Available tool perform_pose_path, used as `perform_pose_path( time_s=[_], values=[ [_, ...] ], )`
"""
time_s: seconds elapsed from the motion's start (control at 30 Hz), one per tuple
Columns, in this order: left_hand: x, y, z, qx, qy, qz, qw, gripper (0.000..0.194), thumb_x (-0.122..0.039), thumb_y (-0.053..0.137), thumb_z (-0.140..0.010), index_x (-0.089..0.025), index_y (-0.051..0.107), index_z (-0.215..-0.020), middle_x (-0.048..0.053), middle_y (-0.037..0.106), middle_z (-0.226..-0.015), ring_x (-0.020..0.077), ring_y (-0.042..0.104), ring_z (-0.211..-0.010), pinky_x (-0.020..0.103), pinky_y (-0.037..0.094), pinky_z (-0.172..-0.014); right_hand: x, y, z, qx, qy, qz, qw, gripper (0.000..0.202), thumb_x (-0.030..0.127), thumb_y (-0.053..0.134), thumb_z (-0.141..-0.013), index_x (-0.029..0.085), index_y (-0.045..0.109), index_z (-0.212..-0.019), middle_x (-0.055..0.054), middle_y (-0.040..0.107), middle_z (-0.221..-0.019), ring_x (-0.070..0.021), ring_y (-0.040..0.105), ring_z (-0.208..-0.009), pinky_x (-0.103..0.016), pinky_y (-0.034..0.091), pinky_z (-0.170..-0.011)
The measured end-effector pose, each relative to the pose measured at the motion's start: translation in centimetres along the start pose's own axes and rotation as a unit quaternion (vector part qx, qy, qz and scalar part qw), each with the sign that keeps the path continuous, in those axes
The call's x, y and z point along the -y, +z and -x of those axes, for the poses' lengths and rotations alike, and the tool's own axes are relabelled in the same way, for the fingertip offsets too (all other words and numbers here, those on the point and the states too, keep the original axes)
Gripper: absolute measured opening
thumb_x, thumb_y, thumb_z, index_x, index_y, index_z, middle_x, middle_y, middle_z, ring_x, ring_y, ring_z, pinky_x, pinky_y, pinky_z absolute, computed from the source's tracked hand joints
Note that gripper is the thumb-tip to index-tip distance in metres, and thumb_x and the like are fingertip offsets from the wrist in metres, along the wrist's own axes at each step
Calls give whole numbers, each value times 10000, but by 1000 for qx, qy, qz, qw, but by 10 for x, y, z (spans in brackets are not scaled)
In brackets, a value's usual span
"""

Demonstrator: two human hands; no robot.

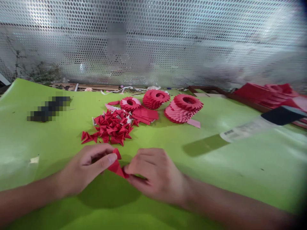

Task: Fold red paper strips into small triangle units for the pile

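Note:
A partly folded piece of red paper (116, 167) is held between both hands above the green table covering (230, 182). My left hand (87, 166) pinches its upper left part, thumb on top. On its lower right end the fingertips of my right hand (155, 175) are closed. Just beyond the hands lies a pile of small folded red paper triangles (112, 127), with a stack of flat red paper pieces (145, 114) beside it.
Behind the pile stand a small red and pink paper ring (130, 103), a red ring stack (155, 98) and a taller pink and red one (182, 108). A clear bottle with a black cap (249, 129) lies right. Red paper (266, 94) fills a tray at the far right.

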State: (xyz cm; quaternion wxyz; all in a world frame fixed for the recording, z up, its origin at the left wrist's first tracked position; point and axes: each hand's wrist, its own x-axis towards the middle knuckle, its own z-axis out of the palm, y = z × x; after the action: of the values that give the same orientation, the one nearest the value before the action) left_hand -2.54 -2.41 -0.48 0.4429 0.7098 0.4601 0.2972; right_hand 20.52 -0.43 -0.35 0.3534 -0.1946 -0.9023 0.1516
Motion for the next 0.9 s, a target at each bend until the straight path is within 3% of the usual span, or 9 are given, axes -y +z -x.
perform_pose_path(
  time_s=[0.17, 0.3, 0.5, 0.7, 0.9],
  values=[
    [2, -3, -1, 14, -14, 73, 997, 247, -387, 615, -973, -191, 762, -935, -7, 677, -664, 106, 571, -566, 178, 453, -503, 0, -1, 0, -28, -20, 26, 999, 97, 159, 646, -939, 190, 704, -868, 3, 748, -721, -109, 639, -588, -233, 472, -590],
    [5, -5, -2, 29, -22, 171, 985, 188, -330, 661, -951, -192, 783, -986, 8, 724, -703, 98, 624, -586, 148, 506, -507, -1, -3, 0, -54, -34, -26, 998, 75, 157, 647, -946, 184, 708, -911, 15, 753, -725, -80, 647, -573, -193, 482, -584],
    [2, -3, -2, 31, -13, 240, 970, 69, -215, 756, -887, -228, 792, -944, -18, 747, -808, 59, 645, -629, 96, 553, -565, -2, 0, 0, -22, 22, -135, 990, 184, 26, 633, -859, 163, 729, -937, -7, 777, -759, -77, 648, -553, -170, 490, -558],
    [2, -5, -6, 39, -15, 237, 971, 61, -238, 748, -899, -221, 790, -940, -15, 733, -806, 59, 627, -632, 99, 551, -562, -3, -1, -1, 18, 83, -206, 975, 149, 44, 669, -841, 141, 746, -924, -52, 787, -806, -116, 698, -638, -195, 546, -610],
    [10, -9, -3, 56, -45, 208, 975, 221, -286, 788, -865, -221, 748, -1072, -18, 673, -751, 70, 585, -607, 124, 530, -550, -3, -5, -4, 22, 180, -273, 945, 129, 59, 674, -839, 142, 743, -909, -20, 749, -767, -79, 639, -588, -149, 488, -523]
  ],
)
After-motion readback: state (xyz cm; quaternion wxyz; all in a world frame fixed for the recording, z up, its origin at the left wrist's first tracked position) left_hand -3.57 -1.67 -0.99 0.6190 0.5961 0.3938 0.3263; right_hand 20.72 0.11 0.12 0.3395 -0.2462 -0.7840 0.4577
